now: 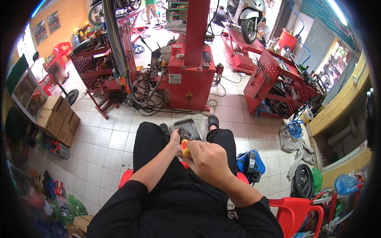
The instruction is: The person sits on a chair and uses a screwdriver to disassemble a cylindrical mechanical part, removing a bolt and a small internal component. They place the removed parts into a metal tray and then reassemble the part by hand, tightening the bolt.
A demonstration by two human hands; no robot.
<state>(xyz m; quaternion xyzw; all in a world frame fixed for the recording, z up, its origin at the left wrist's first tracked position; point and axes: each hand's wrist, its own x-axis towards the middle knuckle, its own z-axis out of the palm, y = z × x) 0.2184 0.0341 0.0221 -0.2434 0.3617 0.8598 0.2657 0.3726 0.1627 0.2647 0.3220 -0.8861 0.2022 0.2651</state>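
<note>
Tray, shallow rectangular grey metal, lies on the white tiled floor between the feet; its near part is hidden by the hands. Blue fabric bag, right of the seat, carries a dark device. Red perforated metal cart, ahead right, holds black coiled cables. Both forearms converge above the lap. Right hand is closed round a yellow-and-red screwdriver handle; left hand grips a dark metal part just beyond it, finger detail hidden.
</note>
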